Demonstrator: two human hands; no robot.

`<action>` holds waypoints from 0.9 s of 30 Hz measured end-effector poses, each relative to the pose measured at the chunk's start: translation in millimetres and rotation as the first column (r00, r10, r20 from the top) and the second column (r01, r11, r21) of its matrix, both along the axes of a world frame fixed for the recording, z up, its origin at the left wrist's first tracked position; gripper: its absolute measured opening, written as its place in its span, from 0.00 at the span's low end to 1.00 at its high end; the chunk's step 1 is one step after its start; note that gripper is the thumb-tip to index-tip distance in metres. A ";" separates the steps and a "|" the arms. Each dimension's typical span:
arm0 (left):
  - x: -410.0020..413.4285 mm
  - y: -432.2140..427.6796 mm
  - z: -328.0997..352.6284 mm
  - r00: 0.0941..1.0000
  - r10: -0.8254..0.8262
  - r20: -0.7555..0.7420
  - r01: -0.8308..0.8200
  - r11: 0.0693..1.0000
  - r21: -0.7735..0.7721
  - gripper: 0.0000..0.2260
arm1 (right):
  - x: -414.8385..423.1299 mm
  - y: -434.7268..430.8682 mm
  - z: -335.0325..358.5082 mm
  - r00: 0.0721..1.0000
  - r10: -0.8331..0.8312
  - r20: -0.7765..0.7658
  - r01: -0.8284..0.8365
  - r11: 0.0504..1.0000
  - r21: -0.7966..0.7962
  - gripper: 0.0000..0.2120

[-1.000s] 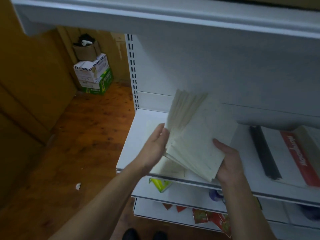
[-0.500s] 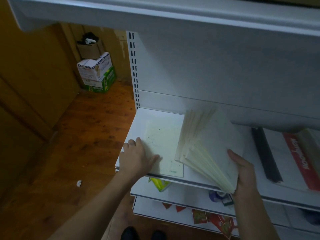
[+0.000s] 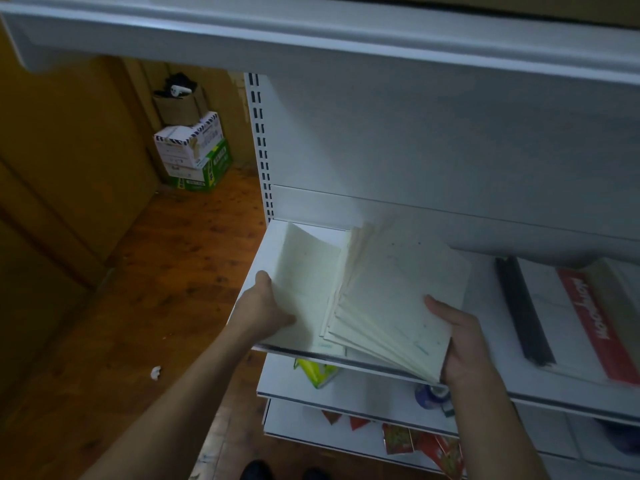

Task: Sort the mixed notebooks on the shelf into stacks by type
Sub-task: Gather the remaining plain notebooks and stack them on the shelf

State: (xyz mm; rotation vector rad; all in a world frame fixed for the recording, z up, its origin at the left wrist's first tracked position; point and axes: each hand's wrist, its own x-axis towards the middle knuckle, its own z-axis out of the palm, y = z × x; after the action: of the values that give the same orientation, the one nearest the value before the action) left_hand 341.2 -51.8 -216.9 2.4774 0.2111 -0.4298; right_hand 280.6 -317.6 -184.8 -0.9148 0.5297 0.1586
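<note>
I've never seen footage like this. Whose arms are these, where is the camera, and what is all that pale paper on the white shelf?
No machine here: a person wears a camera on the head, looking down at their own arms. The right hand grips a fanned bundle of thin pale notebooks at its lower corner. The left hand holds the edge of a single pale notebook at the left end of the white shelf. Farther right on that shelf lies a notebook with a red cover.
</note>
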 end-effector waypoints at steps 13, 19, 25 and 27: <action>-6.6 -3.0 19.2 0.981 0.093 -0.168 -0.180 0.751 -0.636 0.15 | -3.9 -7.1 3.6 0.999 0.013 0.029 -0.013 1.000 -0.009 0.20; -17.3 -11.8 24.8 0.985 0.023 -0.174 -0.146 0.657 -0.740 0.17 | -0.1 -7.2 10.7 0.997 0.036 0.070 -0.036 0.999 -0.007 0.21; -26.6 -25.4 32.1 0.975 -0.026 -0.222 -0.187 0.452 -0.873 0.17 | 2.7 -0.7 19.3 0.991 0.097 0.088 -0.098 0.995 0.017 0.16; -28.1 -29.5 35.3 0.959 -0.036 -0.280 -0.247 0.373 -0.894 0.19 | 2.3 1.0 19.2 0.992 0.104 0.077 -0.106 0.994 0.016 0.17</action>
State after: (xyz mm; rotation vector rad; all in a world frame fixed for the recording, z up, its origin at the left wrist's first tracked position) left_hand 313.1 -81.3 -181.6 1.2383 0.1599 -0.6001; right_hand 282.9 -316.6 -165.6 -0.9263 0.4088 0.2229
